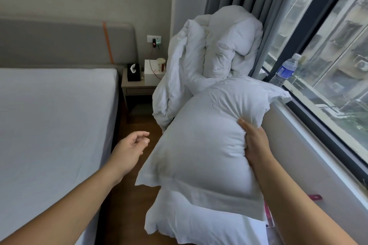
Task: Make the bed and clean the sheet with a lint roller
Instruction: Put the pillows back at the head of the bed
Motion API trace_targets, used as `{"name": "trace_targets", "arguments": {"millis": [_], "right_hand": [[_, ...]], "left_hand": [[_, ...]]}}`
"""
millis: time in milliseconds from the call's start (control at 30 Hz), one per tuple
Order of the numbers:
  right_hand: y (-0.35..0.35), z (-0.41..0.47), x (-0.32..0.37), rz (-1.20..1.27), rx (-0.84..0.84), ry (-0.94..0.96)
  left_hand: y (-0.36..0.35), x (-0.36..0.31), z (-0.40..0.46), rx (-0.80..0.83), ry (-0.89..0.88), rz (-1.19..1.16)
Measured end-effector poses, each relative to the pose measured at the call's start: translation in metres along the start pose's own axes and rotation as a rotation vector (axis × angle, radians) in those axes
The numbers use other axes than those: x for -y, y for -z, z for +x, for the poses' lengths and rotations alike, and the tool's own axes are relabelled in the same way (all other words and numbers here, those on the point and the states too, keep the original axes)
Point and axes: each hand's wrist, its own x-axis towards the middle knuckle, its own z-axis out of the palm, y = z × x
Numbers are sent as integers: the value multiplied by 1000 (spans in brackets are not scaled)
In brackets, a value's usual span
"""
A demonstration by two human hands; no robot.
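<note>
A white pillow (201, 145) is lifted off a second white pillow (199, 226) that lies below it by the window. My right hand (253, 141) grips the upper pillow's right edge, bunching the cloth. My left hand (130, 151) hovers over the wooden floor between the bed and the pillow, fingers apart, holding nothing. The bed (51, 117) at the left carries only a smooth white fitted sheet under a grey headboard (65, 42). A crumpled white duvet (209, 61) is heaped behind the pillows. No lint roller is in view.
A bedside table (137, 87) holds a black tissue box (133, 71), a white box and a paper cup. A water bottle (285, 69) stands on the window sill (318, 125). Grey curtains hang behind the duvet. A narrow strip of wooden floor (127, 195) runs beside the bed.
</note>
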Motion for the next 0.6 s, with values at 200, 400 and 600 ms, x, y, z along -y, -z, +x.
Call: {"name": "trace_targets", "arguments": {"millis": [200, 400, 600], "right_hand": [[-6, 2, 25, 70, 40, 88], [-11, -25, 43, 111, 93, 173], [-23, -81, 50, 95, 208, 247]], "left_hand": [[-8, -10, 25, 17, 11, -20], [-14, -21, 38, 33, 24, -33], [-7, -25, 37, 64, 75, -72]]}}
